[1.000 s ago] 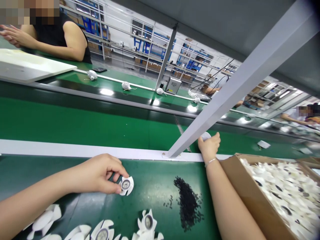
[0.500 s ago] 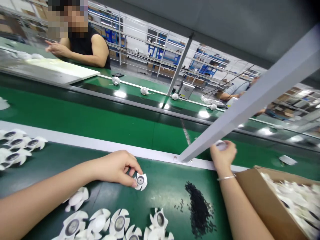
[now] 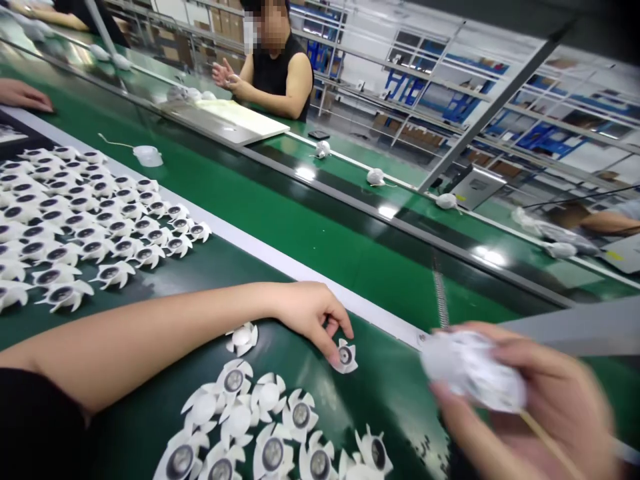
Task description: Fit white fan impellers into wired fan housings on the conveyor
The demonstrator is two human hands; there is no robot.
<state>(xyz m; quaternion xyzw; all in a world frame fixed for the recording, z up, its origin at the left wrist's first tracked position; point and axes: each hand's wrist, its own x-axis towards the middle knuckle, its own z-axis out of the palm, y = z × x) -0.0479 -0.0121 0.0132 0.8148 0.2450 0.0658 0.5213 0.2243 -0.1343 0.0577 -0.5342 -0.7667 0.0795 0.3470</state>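
Note:
My left hand (image 3: 320,320) rests on the green table with thumb and index finger pinching the edge of a small white fan wheel (image 3: 346,357), its round grey hub facing up. On the right, close to the camera, my right hand (image 3: 540,400) grips a rounded white plastic housing (image 3: 473,370) with a pale yellow wire trailing from it. The housing is blurred by motion. In front of me lies a loose group of white fan wheels (image 3: 273,450), some hub up and some turned over. Small black pieces (image 3: 425,447) are partly hidden behind my right hand.
Many fan wheels (image 3: 90,233) stand in rows at left. Beyond the white edge strip (image 3: 240,240) runs a green belt (image 3: 290,217), carrying another wired white housing (image 3: 148,156). A slanted post (image 3: 595,327) rises at right. A co-worker (image 3: 280,73) sits across; another person's hand (image 3: 25,95) shows far left.
My right hand has come back from the belt behind the post, bringing the white housing close to me. The view has swung left. My left hand stays at the same fan wheel.

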